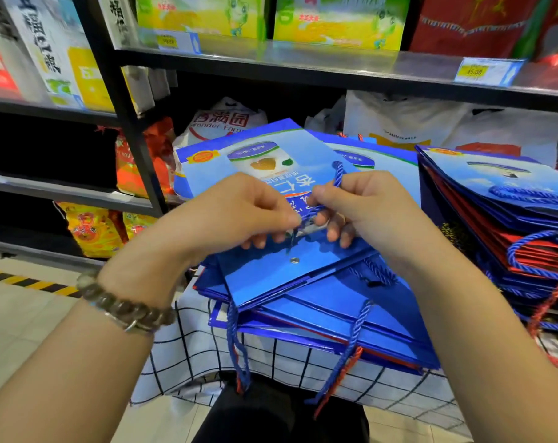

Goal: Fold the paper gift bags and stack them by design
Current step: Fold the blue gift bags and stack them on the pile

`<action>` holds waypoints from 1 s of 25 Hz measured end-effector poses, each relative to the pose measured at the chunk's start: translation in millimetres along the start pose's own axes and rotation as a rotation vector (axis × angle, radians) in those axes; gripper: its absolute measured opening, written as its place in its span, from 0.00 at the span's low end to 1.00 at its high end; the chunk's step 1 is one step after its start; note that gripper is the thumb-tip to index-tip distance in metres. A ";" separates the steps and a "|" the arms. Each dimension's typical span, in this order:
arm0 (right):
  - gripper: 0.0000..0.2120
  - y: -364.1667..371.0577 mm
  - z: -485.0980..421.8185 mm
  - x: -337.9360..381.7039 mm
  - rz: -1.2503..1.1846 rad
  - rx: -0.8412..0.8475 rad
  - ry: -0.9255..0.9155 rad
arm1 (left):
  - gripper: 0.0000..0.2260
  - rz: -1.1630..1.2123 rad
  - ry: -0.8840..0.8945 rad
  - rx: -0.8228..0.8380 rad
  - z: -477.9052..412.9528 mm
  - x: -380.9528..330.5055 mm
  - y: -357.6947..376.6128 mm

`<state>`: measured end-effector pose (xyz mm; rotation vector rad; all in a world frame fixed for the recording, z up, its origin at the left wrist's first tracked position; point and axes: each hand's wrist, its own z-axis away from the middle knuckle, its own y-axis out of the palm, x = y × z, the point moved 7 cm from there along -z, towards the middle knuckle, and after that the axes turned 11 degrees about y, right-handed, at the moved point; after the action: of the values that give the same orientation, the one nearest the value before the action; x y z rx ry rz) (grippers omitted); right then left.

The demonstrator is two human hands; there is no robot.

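A flattened blue paper gift bag (271, 273) lies tilted on top of a loose pile of like bags (351, 314), gripped near its middle by both hands. Its glossy face is printed with pale sky, a heart-shaped emblem and large white characters. The near band is plain shiny blue, punched with a small metal eyelet (294, 259). The left hand (239, 212) clamps the bag, thumb on the printed face and curled fingers underneath. The spot is blurred, so it may be pinching a bit of cord as well. The right hand (367, 206) has its fingers curled round the twisted blue cord handle (337, 174), which loops up past its knuckles. A bracelet (124, 310) of dull round beads circles the left wrist.

The pile below fans out unevenly, and its rope handles dangle over the edge of a white cloth (201, 350) ruled with a black grid. Just to the right stands a neater stack (511, 225) of flat blue and red bags. Behind them, black metal shelving (303, 63) carries bright printed boxes and a yellow price tag (472, 71). Crumpled white sacks (399, 123) sit on the level below. The floor is pale tile, crossed by a yellow-and-black stripe (25, 281).
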<state>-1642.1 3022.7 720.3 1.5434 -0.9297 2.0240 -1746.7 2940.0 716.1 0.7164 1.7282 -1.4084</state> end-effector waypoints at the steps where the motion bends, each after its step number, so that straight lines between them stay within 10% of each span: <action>1: 0.10 1.0 -1.2 -1.0 -0.008 0.000 -0.005 | 0.08 0.010 -0.010 0.022 4.0 1.5 2.0; 8: 0.03 -6.1 8.8 -0.1 0.273 -0.055 -0.127 | 0.05 0.067 -0.068 -0.016 12.6 4.2 3.3; 12: 0.16 -4.4 30.1 -9.2 0.702 -0.017 -0.299 | 0.08 0.092 -0.053 -0.026 17.5 4.7 7.0; 25: 0.16 -0.7 35.8 -18.0 0.777 -0.078 -0.537 | 0.05 0.058 0.021 -0.179 18.8 0.4 4.1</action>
<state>-1612.5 2998.2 708.9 1.9133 -2.0477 1.9927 -1739.6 2922.6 712.0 0.6795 1.8086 -1.1936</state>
